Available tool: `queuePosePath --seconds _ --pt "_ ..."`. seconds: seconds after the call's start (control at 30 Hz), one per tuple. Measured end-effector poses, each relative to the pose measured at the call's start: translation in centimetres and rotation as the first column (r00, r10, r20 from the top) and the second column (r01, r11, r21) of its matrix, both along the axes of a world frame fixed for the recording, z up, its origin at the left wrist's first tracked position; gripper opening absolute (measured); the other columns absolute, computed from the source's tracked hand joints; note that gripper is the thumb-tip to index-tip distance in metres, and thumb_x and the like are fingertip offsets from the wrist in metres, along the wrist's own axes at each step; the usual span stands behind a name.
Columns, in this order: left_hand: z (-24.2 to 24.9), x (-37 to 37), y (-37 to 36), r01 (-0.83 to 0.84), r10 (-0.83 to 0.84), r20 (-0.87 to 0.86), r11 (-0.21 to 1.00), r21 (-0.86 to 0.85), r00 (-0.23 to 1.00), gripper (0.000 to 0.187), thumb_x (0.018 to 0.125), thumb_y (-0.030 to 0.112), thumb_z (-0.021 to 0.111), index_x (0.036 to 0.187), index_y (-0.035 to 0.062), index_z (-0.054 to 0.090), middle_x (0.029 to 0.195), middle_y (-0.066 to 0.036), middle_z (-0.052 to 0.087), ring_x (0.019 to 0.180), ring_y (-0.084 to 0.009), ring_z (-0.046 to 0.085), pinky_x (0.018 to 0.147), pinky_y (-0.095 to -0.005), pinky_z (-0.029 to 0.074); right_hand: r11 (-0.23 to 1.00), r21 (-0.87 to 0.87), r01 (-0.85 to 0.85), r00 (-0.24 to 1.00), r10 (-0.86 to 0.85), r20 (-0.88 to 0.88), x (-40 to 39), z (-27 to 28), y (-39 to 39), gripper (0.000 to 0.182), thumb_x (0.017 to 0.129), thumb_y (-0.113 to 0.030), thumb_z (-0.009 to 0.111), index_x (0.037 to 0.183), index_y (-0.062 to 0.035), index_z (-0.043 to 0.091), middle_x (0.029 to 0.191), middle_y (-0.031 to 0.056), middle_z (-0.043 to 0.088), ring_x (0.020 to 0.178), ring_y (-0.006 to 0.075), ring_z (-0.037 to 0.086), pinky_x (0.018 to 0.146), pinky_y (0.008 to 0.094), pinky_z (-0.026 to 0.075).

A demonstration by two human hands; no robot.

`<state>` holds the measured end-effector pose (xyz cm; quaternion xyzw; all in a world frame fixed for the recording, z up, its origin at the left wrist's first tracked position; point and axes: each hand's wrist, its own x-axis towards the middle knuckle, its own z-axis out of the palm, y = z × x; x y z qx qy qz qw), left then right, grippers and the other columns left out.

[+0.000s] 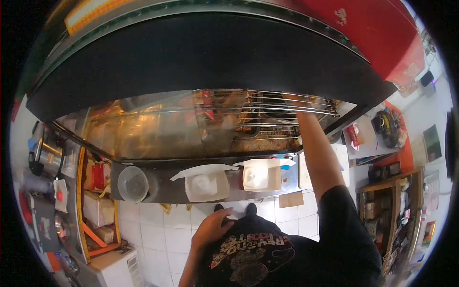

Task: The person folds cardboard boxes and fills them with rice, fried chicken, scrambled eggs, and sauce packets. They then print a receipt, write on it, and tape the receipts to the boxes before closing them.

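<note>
My left hand (213,226) hangs in front of my dark shirt, its fingers apart and nothing in it. My right arm reaches into a glass-fronted cabinet at the right; that hand lies behind the wire rack (272,111) and the cabinet's dark top panel, so its fingers are hidden. On the metal counter below the cabinet stand two open boxes lined with white paper, one box (206,187) at the middle and another box (260,178) to its right. A clear round tub (133,184) sits at the left of the counter.
A pale board (304,170) lies at the counter's right end, under my right forearm. Shelving with boxes (98,210) stands at the left, and a wooden shelf (399,210) at the right. The dark cabinet edge (205,52) spans the top. White floor tiles (158,237) show below.
</note>
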<state>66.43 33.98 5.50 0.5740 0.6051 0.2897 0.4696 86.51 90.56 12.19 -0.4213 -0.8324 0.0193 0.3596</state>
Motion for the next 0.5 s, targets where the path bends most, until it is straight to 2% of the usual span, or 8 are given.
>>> queuePosePath --seconds 0.03,0.13,0.27,0.3,0.33,0.4,0.47,0.5 --pt "-0.1 -0.3 -0.6 -0.044 0.045 -0.064 0.999 0.018 0.997 0.054 0.094 0.021 0.076 0.142 0.0022 0.06 0.127 -0.021 0.072 0.119 -0.0377 0.069 0.102 -0.044 0.054 1.0 -0.014 -0.021 0.999 0.021 -0.046 -0.1 -0.7 0.8 0.052 0.107 -0.034 0.05 0.158 -0.0189 0.048 0.153 0.0137 0.053 0.14 0.0347 0.051 0.119 0.0572 0.036" --pt "-1.2 -1.0 -1.8 -0.145 0.146 -0.05 0.989 0.018 0.988 0.053 0.093 0.019 0.078 0.141 0.0015 0.061 0.128 -0.021 0.071 0.119 -0.0377 0.069 0.102 -0.0434 0.054 0.994 -0.052 -0.093 0.988 0.086 -0.125 -0.4 -2.8 1.9 0.052 0.106 -0.032 0.053 0.157 -0.0198 0.049 0.148 0.0144 0.057 0.136 0.0342 0.054 0.116 0.0555 0.04" --pt "-2.0 -2.3 -1.9 -0.195 0.195 0.01 0.981 -0.004 0.981 0.051 0.092 0.016 0.078 0.139 0.0025 0.063 0.13 -0.021 0.071 0.12 -0.0369 0.069 0.104 -0.0427 0.054 0.975 -0.124 -0.182 0.975 0.163 -0.154 0.7 -7.5 2.7 0.053 0.105 -0.03 0.057 0.157 -0.021 0.05 0.141 0.0153 0.062 0.131 0.0334 0.059 0.112 0.0531 0.045" --pt "-1.6 -3.0 -1.3 -0.234 0.243 -0.044 0.96 0.154 0.969 0.049 0.092 0.013 0.078 0.138 0.003 0.063 0.13 -0.02 0.07 0.122 -0.0367 0.067 0.105 -0.044 0.053 0.97 -0.134 -0.204 0.971 0.183 -0.155 0.3 -6.8 0.8 0.053 0.105 -0.029 0.058 0.157 -0.0213 0.05 0.14 0.0156 0.064 0.13 0.0332 0.06 0.111 0.0526 0.046" --pt "-1.1 -4.0 -0.4 -0.255 0.295 -0.089 0.916 0.311 0.951 0.048 0.092 0.011 0.077 0.138 0.0034 0.063 0.13 -0.02 0.07 0.124 -0.0364 0.065 0.105 -0.0452 0.053 0.991 -0.088 -0.099 0.991 0.091 -0.095 0.7 -6.4 -2.1 0.054 0.104 -0.031 0.06 0.156 -0.0213 0.051 0.135 0.0156 0.065 0.126 0.0345 0.062 0.109 0.054 0.047" --pt "1.9 -6.8 2.2 -0.383 0.53 -0.154 0.756 0.53 0.834 0.045 0.093 0.006 0.075 0.136 0.0015 0.063 0.131 -0.02 0.068 0.128 -0.0378 0.062 0.11 -0.0472 0.05 0.994 0.007 0.112 0.994 -0.112 0.014 -0.9 -0.4 -12.7 0.055 0.104 -0.035 0.064 0.156 -0.0213 0.051 0.126 0.0157 0.068 0.118 0.0371 0.065 0.104 0.0569 0.049" --pt "3.8 -10.5 5.2 -0.494 0.754 -0.018 0.449 0.744 0.657 0.048 0.096 0.005 0.072 0.142 -0.0005 0.058 0.14 -0.022 0.06 0.131 -0.0385 0.059 0.114 -0.0481 0.046 0.933 -0.092 0.349 0.937 -0.345 0.058 -2.4 4.8 -21.1 0.058 0.103 -0.036 0.068 0.155 -0.0179 0.052 0.125 0.0191 0.067 0.113 0.0405 0.065 0.099 0.0544 0.052" --pt "4.7 -12.4 7.1 -0.574 0.843 0.077 0.293 0.765 0.532 0.053 0.098 0.006 0.072 0.147 -0.0006 0.053 0.146 -0.022 0.054 0.133 -0.038 0.057 0.115 -0.0473 0.045 0.96 0.014 0.28 0.958 -0.278 -0.07 -2.5 5.8 -24.2 0.06 0.102 -0.035 0.071 0.155 -0.0158 0.052 0.124 0.0206 0.066 0.11 0.0412 0.065 0.096 0.0517 0.054"
